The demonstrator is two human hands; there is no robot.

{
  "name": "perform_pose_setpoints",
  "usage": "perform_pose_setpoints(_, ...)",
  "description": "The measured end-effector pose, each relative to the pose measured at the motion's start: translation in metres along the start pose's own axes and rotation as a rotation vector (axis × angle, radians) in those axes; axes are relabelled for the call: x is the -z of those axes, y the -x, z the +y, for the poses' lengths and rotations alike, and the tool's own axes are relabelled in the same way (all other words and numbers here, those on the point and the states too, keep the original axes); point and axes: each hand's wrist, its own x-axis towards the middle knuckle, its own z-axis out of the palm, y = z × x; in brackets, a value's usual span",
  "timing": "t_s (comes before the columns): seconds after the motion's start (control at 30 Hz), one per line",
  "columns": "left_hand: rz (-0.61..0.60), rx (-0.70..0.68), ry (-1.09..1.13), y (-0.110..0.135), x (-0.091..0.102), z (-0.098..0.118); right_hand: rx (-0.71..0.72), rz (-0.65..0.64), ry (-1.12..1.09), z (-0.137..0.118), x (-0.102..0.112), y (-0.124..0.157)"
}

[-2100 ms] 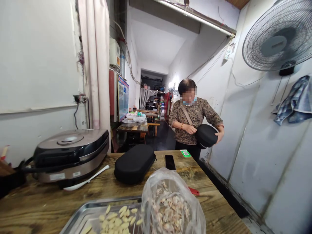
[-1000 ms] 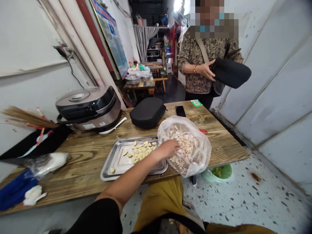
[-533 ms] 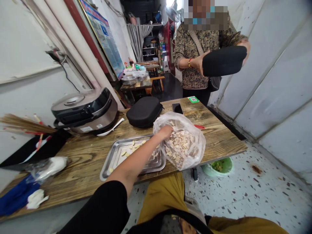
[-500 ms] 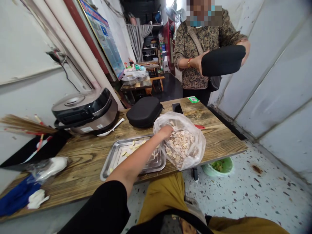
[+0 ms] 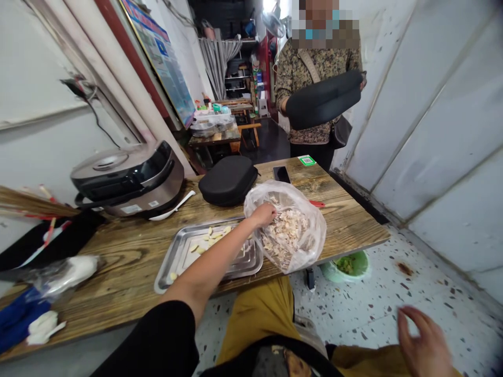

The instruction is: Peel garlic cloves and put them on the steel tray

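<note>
Green QR card point(image 5: 307, 161) beyond bag point(image 5: 315, 236)

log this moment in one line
left hand: at open plastic bag, grip unclear | right hand: away from bag, nothing seen held | metal tray: beside bag, holds pale pieces

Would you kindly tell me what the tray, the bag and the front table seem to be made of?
Tray: metal, probably stainless steel, given its silvery, reflective rim.
Bag: thin, milky, see-through plastic, judging by its creases and the contents showing through.
Front table: wood or a wood-look board, with brown grain lines.
</note>
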Motion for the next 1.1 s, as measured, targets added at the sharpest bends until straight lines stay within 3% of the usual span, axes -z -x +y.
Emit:
perform_pose_setpoints(0.13,0.054,0.049,0.036,0.007,-0.001,0.005,0.411,-0.308,-0.216,-0.088,-0.05,-0.059)
perform_pose_setpoints(0.27,0.095,0.009,0.107,0.016,0.005,0.012,0.586,-0.621,-0.211,-0.168,-0.102,-0.116)
perform_pose_setpoints(0.37,0.134,-0.01,0.166,0.024,0.015,0.02,0.54,-0.851,-0.132,-0.194,-0.147,-0.135)
perform_pose_setpoints(0.5,0.133,0.013,0.234,0.035,0.033,0.03,0.471,-0.869,-0.06,-0.2,-0.189,-0.133)
perform_pose_setpoints(0.6,0.147,0.035,0.278,0.044,0.041,0.033,0.438,-0.839,-0.103,-0.196,-0.195,-0.13)
perform_pose_setpoints(0.73,0.189,0.047,0.361,0.056,0.037,0.032,0.372,-0.796,-0.237,-0.187,-0.185,-0.134)
perform_pose_setpoints(0.9,0.218,-0.013,0.563,0.063,0.013,0.042,0.132,-0.878,-0.582,-0.18,-0.171,-0.132)
perform_pose_setpoints(0.97,0.277,-0.012,0.702,0.061,0.002,0.05,0.062,-0.829,-0.705,-0.179,-0.169,-0.128)
perform_pose_setpoints(1.1,0.419,0.047,0.787,0.055,-0.015,0.063,0.084,-0.689,-0.729,-0.181,-0.166,-0.122)
